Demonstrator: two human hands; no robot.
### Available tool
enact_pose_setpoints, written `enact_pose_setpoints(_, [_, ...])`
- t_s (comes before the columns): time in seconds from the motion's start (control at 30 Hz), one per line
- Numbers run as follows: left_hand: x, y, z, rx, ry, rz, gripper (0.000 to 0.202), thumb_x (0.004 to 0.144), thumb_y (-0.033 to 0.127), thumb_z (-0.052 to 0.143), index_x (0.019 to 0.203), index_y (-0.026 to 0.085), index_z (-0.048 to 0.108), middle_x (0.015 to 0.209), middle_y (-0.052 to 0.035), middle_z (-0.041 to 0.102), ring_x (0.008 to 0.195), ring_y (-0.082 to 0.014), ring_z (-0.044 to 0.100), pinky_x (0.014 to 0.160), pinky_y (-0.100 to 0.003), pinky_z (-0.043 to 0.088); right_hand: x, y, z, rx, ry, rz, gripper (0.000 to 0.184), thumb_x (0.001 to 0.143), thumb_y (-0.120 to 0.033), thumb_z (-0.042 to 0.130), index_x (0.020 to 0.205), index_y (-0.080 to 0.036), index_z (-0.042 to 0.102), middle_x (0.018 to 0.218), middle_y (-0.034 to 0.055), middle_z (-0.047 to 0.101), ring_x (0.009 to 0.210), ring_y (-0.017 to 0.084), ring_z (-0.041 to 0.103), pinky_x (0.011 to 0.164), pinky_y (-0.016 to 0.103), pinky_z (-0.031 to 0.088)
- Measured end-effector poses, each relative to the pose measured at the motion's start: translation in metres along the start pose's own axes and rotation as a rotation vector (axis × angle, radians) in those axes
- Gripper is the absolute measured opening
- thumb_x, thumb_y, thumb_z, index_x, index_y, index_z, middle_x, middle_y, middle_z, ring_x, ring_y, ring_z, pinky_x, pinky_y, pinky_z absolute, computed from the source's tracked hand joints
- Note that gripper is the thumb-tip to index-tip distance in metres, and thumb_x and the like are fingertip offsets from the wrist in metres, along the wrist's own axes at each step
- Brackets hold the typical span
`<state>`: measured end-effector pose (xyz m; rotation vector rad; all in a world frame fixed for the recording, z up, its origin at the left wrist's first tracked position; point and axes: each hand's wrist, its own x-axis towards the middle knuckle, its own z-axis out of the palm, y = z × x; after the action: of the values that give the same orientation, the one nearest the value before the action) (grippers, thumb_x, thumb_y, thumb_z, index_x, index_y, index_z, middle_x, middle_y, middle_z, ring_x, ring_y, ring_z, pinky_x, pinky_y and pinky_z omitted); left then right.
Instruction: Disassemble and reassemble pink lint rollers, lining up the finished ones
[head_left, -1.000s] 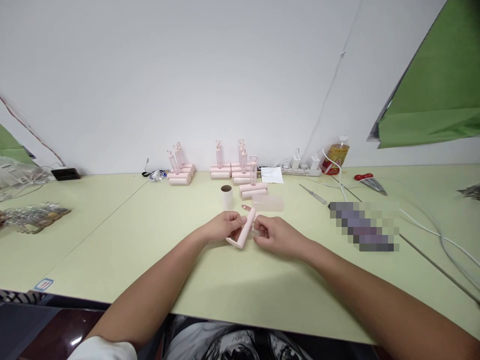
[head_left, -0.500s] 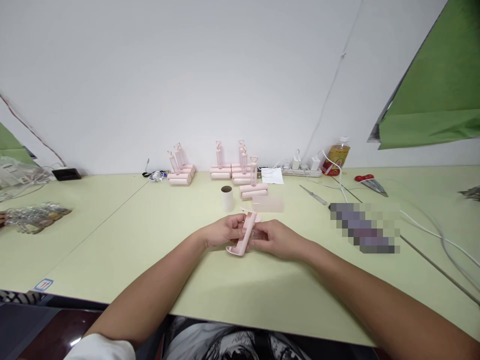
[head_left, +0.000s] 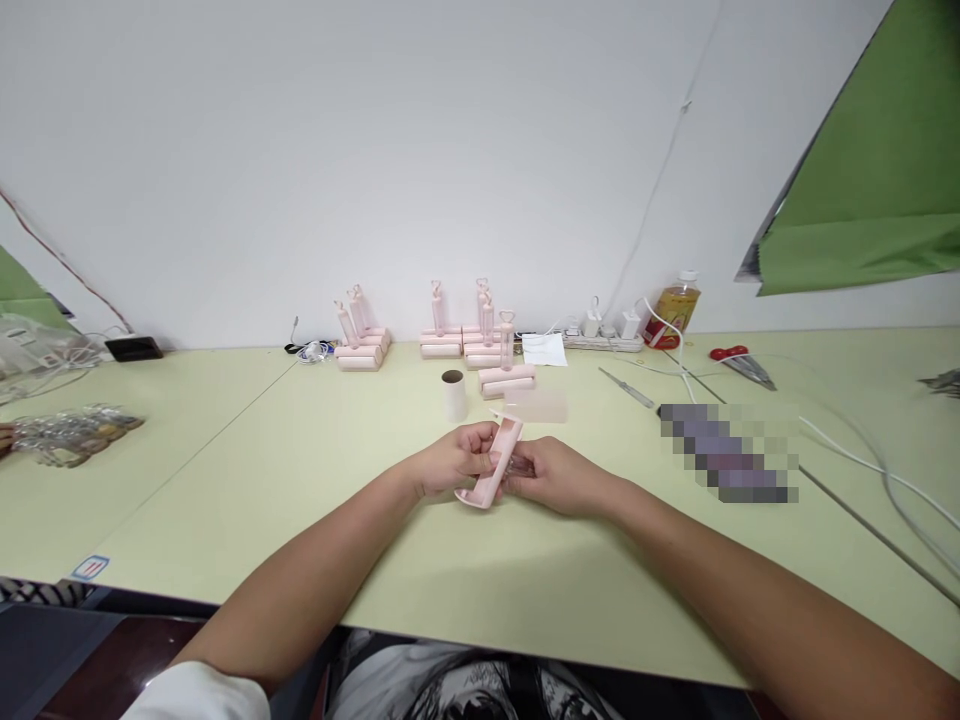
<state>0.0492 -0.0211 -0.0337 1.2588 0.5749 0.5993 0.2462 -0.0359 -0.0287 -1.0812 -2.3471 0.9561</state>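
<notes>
My left hand (head_left: 457,462) is closed on a pink lint roller frame (head_left: 495,465), its thumb lying along the edge. The frame is tilted above the table, and its hollow side faces me. On the other side my right hand (head_left: 559,475) has its fingers closed on a clear part (head_left: 520,464) that looks like the roller's handle; the fingers hide most of it. Just beyond my hands a white sticky roll (head_left: 454,398) with a brown core stands upright. A see-through pink cover (head_left: 541,406) lies to its right.
Several pink lint rollers (head_left: 360,355) stand along the wall, handles up. A pointed tool (head_left: 627,388), a power strip (head_left: 604,345), a bottle (head_left: 673,312) and red-handled scissors (head_left: 742,366) are on the right. At far left another person's fingers (head_left: 6,438) touch wrapped items (head_left: 75,435).
The pink frame has turned slightly in my hands, its upper end shifting up and to the right. Both hands keep their hold.
</notes>
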Motion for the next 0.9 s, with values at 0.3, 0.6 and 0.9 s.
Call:
enact_pose_setpoints(0.3, [0.000, 0.004, 0.006, 0.041, -0.050, 0.085, 0.033, 0.078, 0.032, 0.072, 0.103, 0.016, 0.058, 0.104, -0.0130, 0.065, 0.090, -0.0206, 0.065, 0.073, -0.029, 0.051, 0.001, 0.003, 0.000, 0.010, 0.000, -0.007, 0.018, 0.084, -0.031, 0.055, 0.092, -0.020, 0.067, 0.083, 0.0022, 0.069, 0.073, 0.019, 0.061, 0.062, 0.025, 0.041])
enact_pose_setpoints(0.6, [-0.004, -0.008, 0.001, -0.097, -0.355, -0.075, 0.044, 0.087, 0.045, 0.059, 0.122, 0.020, 0.049, 0.083, -0.0095, 0.068, 0.074, -0.0231, 0.070, 0.073, -0.037, 0.051, -0.003, 0.002, 0.000, 0.039, -0.050, -0.045, 0.015, 0.079, -0.021, 0.056, 0.088, -0.020, 0.068, 0.086, 0.0019, 0.073, 0.079, 0.020, 0.065, 0.070, 0.027, 0.045])
enact_pose_setpoints(0.9, [0.003, -0.017, 0.000, -0.133, -0.303, -0.043, 0.041, 0.078, 0.047, 0.069, 0.100, 0.018, 0.051, 0.072, -0.0041, 0.065, 0.062, -0.0201, 0.068, 0.061, -0.032, 0.052, -0.003, 0.001, -0.004, -0.068, -0.056, -0.016, 0.015, 0.077, -0.020, 0.057, 0.081, -0.021, 0.071, 0.082, 0.0013, 0.073, 0.073, 0.019, 0.064, 0.064, 0.026, 0.043])
